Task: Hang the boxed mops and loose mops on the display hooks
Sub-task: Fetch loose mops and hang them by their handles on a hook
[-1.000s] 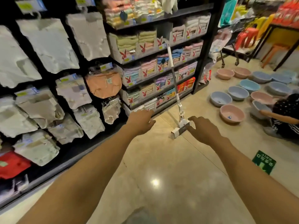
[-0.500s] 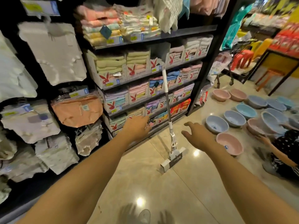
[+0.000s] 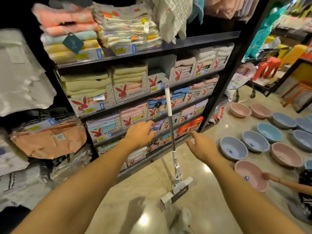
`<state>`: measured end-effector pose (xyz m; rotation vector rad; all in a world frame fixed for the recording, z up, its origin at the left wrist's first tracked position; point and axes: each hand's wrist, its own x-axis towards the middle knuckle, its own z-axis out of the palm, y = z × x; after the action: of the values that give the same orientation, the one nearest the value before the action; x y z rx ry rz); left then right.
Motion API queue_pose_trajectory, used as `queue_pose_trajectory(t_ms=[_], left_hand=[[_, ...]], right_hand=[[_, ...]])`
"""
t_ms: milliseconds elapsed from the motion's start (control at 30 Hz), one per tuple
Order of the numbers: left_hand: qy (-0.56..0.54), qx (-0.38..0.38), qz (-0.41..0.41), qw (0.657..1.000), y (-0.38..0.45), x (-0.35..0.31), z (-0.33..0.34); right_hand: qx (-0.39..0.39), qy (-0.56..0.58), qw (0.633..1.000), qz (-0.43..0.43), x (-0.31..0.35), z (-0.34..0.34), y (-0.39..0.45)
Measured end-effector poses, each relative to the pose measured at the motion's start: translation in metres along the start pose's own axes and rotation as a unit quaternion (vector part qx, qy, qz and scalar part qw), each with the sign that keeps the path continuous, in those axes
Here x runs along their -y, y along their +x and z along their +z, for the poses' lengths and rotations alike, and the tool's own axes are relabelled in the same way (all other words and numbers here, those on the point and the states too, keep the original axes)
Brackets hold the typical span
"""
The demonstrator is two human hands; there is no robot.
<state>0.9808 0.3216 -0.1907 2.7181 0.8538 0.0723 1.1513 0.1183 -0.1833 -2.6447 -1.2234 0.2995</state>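
A loose mop (image 3: 170, 125) stands upright on the floor, its white and grey handle leaning against the towel shelving (image 3: 152, 51). Its flat head (image 3: 177, 190), wrapped in a card sleeve, rests on the tiles. My left hand (image 3: 141, 133) reaches forward to the left of the handle, fingers apart, holding nothing. My right hand (image 3: 201, 146) reaches forward to the right of the handle, fingers spread, also holding nothing. Neither hand touches the mop. No display hooks for mops are visible.
Black shelves hold folded towels in boxes. Bagged goods (image 3: 49, 141) hang on the left wall. Several pink and blue plastic basins (image 3: 255, 141) lie on the floor at right. Another person's arm (image 3: 287, 183) holds a pink basin (image 3: 249, 176) at the lower right. Red stools (image 3: 268, 66) stand far right.
The view has come closer to the shelving and tilted up. Both hands have advanced toward the mop handle, which now stands between them; the other person has picked up a pink basin.
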Motion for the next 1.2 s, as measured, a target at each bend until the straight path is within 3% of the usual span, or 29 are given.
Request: queue_pose_trajectory(t_ms=[300,500,800,1200], left_hand=[[-0.08,-0.022,-0.122,0.989,0.145,-0.024,0.02],[-0.171,-0.065,-0.21,0.96,0.246,-0.04,0.035],[-0.316,-0.17,-0.249,0.9,0.339,-0.031,0.07],[-0.36,-0.287,-0.202,0.864,0.366,-0.029,0.126]], right_hand=[[0.047,0.066,0.994,-0.08,-0.061,0.006,0.179],[0.1,0.091,0.985,-0.109,-0.093,0.011,0.285],[0.156,0.164,0.966,-0.122,-0.099,0.069,0.377],[0.191,0.403,0.883,-0.143,-0.089,0.133,0.4]])
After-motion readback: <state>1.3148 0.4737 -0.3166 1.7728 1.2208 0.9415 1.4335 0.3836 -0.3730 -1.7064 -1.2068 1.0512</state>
